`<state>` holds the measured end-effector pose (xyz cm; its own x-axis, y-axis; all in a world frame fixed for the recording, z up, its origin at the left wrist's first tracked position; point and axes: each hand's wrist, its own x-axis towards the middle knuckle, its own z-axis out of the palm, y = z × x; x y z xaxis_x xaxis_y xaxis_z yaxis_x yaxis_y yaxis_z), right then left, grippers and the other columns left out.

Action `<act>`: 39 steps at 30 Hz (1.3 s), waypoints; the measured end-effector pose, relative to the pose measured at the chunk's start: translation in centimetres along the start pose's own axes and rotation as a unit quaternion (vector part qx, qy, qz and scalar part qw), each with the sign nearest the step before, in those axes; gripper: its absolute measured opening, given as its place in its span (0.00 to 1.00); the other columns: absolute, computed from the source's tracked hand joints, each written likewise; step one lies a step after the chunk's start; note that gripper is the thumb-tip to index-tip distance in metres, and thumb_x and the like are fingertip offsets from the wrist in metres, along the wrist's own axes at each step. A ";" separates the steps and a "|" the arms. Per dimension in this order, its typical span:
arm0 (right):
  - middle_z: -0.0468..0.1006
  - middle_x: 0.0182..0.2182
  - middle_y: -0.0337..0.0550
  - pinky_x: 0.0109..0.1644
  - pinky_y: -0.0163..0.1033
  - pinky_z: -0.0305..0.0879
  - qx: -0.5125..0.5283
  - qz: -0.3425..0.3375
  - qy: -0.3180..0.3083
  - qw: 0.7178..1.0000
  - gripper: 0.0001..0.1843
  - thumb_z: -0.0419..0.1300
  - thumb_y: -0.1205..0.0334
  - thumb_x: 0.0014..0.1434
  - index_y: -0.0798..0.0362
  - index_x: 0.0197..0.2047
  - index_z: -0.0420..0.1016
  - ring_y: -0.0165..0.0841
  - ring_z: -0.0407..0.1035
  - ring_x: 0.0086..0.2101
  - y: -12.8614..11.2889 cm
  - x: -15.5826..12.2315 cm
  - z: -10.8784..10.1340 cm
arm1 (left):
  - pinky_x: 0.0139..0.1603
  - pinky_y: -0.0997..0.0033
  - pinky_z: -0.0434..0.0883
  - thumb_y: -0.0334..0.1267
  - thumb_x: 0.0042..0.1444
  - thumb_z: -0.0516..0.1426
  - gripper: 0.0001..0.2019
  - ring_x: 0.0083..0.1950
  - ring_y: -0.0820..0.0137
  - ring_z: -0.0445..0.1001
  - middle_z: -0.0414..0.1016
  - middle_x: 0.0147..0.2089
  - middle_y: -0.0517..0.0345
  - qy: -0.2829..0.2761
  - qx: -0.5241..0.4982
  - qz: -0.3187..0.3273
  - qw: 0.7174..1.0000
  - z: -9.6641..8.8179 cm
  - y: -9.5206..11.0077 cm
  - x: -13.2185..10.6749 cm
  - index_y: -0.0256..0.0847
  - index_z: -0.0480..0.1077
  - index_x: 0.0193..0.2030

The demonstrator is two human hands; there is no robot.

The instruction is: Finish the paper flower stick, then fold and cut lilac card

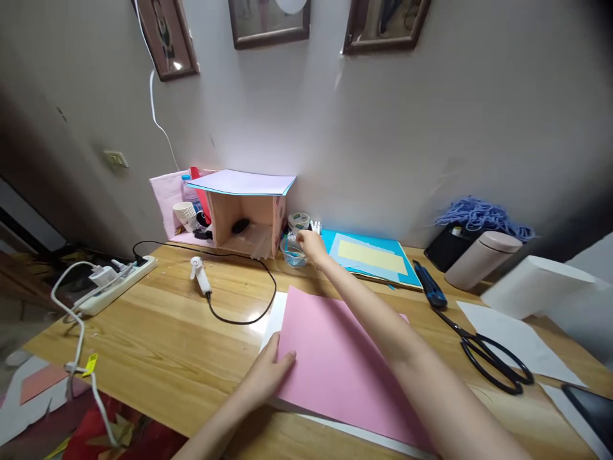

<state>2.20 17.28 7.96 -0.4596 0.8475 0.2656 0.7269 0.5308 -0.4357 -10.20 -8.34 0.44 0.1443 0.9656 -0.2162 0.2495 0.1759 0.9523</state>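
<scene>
A large sheet of pink paper [335,358] lies on the table in front of me, over white paper [274,313]. My left hand [271,370] grips its left edge, thumb on top and fingers at the border. Farther off, my right hand [311,246] is stretched out over a small clear plastic cup [293,257]. Its fingers are bent together at the cup's rim; what they pinch, if anything, is too small to make out. Behind the cup stands a roll of tape [299,221], with several white pens [316,227] beside it.
A white glue gun [201,276] with a black cord lies left of the paper. Behind it is an open box [246,217]. Blue and yellow sheets [373,255], a utility knife [430,284], black scissors [483,351] and a bottle [483,259] are on the right. A power strip [119,287] lies left.
</scene>
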 end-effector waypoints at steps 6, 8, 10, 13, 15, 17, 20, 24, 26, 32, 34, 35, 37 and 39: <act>0.79 0.35 0.48 0.47 0.41 0.58 -0.031 0.033 0.068 0.997 0.10 0.55 0.68 0.56 0.52 0.36 0.79 0.40 0.70 0.40 2.7 -0.5 0.3 | 0.46 0.63 0.65 0.51 0.56 0.47 0.19 0.47 0.58 0.71 0.75 0.45 0.48 -0.007 0.166 0.007 0.986 -1.5 1.9 0.7 0.41 0.69 0.44; 0.80 0.35 0.46 0.48 0.41 0.57 -0.032 0.025 0.088 0.995 0.09 0.56 0.65 0.56 0.50 0.35 0.79 0.39 0.70 0.40 2.8 -0.8 0.1 | 0.42 0.63 0.64 0.52 0.57 0.45 0.20 0.42 0.57 0.72 0.76 0.37 0.49 0.072 0.270 0.001 0.960 -2.4 3.0 2.0 0.42 0.70 0.39; 0.79 0.33 0.46 0.47 0.42 0.56 -0.032 0.022 0.113 0.993 0.09 0.56 0.62 0.57 0.51 0.35 0.78 0.39 0.68 0.40 2.8 -1.3 -0.1 | 0.41 0.64 0.63 0.49 0.58 0.45 0.18 0.43 0.58 0.72 0.74 0.39 0.48 0.165 0.339 0.013 0.926 -3.3 4.1 4.3 0.42 0.70 0.41; 0.78 0.37 0.47 0.47 0.42 0.56 -0.025 0.019 0.155 0.987 0.13 0.51 0.65 0.60 0.52 0.40 0.76 0.39 0.65 0.42 2.6 -2.5 -0.5 | 0.42 0.66 0.65 0.43 0.58 0.47 0.15 0.46 0.60 0.70 0.71 0.45 0.44 0.244 0.449 0.009 0.860 -4.5 5.1 9.3 0.39 0.70 0.41; 0.75 0.40 0.47 0.48 0.41 0.56 -0.010 0.003 0.192 0.981 0.13 0.49 0.66 0.61 0.53 0.44 0.74 0.38 0.64 0.43 2.9 -4.0 -0.7 | 0.42 0.67 0.66 0.41 0.57 0.50 0.13 0.48 0.60 0.70 0.69 0.47 0.44 0.245 0.515 -0.024 0.821 -4.9 5.4 12.4 0.38 0.70 0.42; 0.74 0.39 0.48 0.47 0.39 0.57 0.000 -0.020 0.196 0.980 0.11 0.51 0.64 0.61 0.54 0.42 0.73 0.37 0.63 0.42 3.5 -6.0 -0.6 | 0.41 0.65 0.67 0.38 0.55 0.51 0.12 0.48 0.58 0.70 0.69 0.47 0.41 0.241 0.532 -0.040 0.811 -5.0 5.3 14.7 0.35 0.71 0.41; 0.73 0.34 0.47 0.44 0.39 0.57 -0.028 -0.025 0.075 0.997 0.07 0.56 0.65 0.57 0.54 0.33 0.75 0.37 0.63 0.40 4.9 -9.2 0.0 | 0.41 0.64 0.68 0.33 0.56 0.50 0.12 0.46 0.57 0.71 0.70 0.45 0.37 0.237 0.543 -0.053 0.804 -4.7 4.9 16.3 0.31 0.72 0.41; 0.73 0.26 0.44 0.38 0.37 0.56 -0.042 -0.025 -0.023 0.999 0.04 0.61 0.66 0.50 0.54 0.25 0.75 0.36 0.63 0.34 6.3 -11.6 1.4 | 0.40 0.64 0.68 0.30 0.56 0.49 0.12 0.45 0.57 0.71 0.70 0.43 0.36 0.231 0.554 -0.043 0.799 -4.3 4.7 16.0 0.29 0.71 0.40; 0.73 0.26 0.45 0.38 0.36 0.56 -0.047 -0.026 -0.039 0.998 0.05 0.60 0.68 0.50 0.56 0.24 0.75 0.35 0.63 0.33 6.5 -11.6 1.9 | 0.41 0.65 0.68 0.32 0.58 0.47 0.12 0.45 0.59 0.71 0.70 0.43 0.39 0.232 0.557 -0.020 0.797 -4.1 5.3 15.6 0.30 0.71 0.40; 0.74 0.24 0.44 0.38 0.35 0.56 -0.051 -0.047 -0.084 0.994 0.07 0.58 0.71 0.48 0.57 0.20 0.73 0.32 0.64 0.30 6.1 -10.9 1.4 | 0.42 0.69 0.66 0.41 0.62 0.43 0.16 0.47 0.64 0.68 0.68 0.45 0.49 0.324 0.497 0.188 0.783 -3.9 10.0 17.5 0.40 0.69 0.44; 0.74 0.23 0.43 0.37 0.33 0.56 -0.049 -0.055 -0.092 0.993 0.05 0.59 0.70 0.48 0.56 0.22 0.73 0.31 0.64 0.30 6.0 -11.1 1.1 | 0.41 0.70 0.66 0.38 0.61 0.46 0.13 0.45 0.65 0.69 0.70 0.43 0.51 0.280 0.489 0.206 0.800 -3.9 10.9 18.9 0.41 0.71 0.40; 0.74 0.24 0.43 0.36 0.33 0.56 -0.051 -0.056 -0.092 0.993 0.05 0.59 0.70 0.47 0.56 0.23 0.73 0.32 0.65 0.30 5.9 -11.3 1.1 | 0.40 0.70 0.66 0.36 0.60 0.46 0.13 0.44 0.65 0.70 0.70 0.42 0.51 0.257 0.487 0.204 0.810 -3.9 11.0 19.4 0.42 0.72 0.39; 0.75 0.25 0.44 0.35 0.33 0.55 -0.061 -0.057 -0.087 0.993 0.05 0.57 0.71 0.47 0.57 0.23 0.73 0.33 0.65 0.31 5.9 -11.7 1.4 | 0.41 0.70 0.66 0.34 0.60 0.46 0.14 0.44 0.66 0.70 0.70 0.43 0.51 0.240 0.477 0.204 0.820 -3.9 10.5 20.0 0.42 0.73 0.40; 0.74 0.24 0.45 0.35 0.34 0.55 -0.073 -0.063 -0.086 0.992 0.07 0.56 0.74 0.47 0.57 0.21 0.72 0.33 0.64 0.31 5.8 -11.8 1.7 | 0.44 0.69 0.66 0.35 0.61 0.45 0.15 0.45 0.65 0.69 0.70 0.44 0.50 0.259 0.460 0.219 0.821 -4.0 9.3 19.9 0.41 0.72 0.42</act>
<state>10.96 10.32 0.88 -0.6218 0.7677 0.1547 0.7186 0.6379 -0.2768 -8.86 13.31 5.86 0.0463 0.8919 0.4498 0.9340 -0.1984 0.2972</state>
